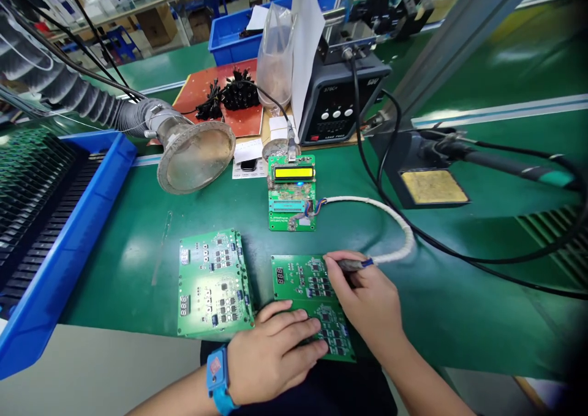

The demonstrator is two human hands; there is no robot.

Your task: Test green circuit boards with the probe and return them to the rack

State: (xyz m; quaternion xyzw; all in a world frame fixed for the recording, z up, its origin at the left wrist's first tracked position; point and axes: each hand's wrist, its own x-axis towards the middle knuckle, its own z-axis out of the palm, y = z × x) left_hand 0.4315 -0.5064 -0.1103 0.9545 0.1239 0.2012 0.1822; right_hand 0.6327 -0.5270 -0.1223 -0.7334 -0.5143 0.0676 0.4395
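A green circuit board (294, 290) with a small digit display lies on the bench in front of me. Flat across its near half rests my left hand (280, 348), fingers stretched out, with a blue wrist strap (217, 372) on the wrist. My right hand (367, 299) pinches a wired probe (351, 264) at the board's far right edge; its tip is hidden by my fingers. A white sleeved cable (395, 211) runs from the probe to a programmer board (291, 192) with a lit yellow screen. Left of my hands stands a stack of similar circuit boards (214, 284).
A blue rack (98, 171) of boards stands at the left. Over the bench hangs a fume extractor hood (197, 155). Behind are a soldering station (342, 100) and black cable bundles (239, 91). At right, a soldering iron (496, 162) sits in its holder, with loose black cables nearby.
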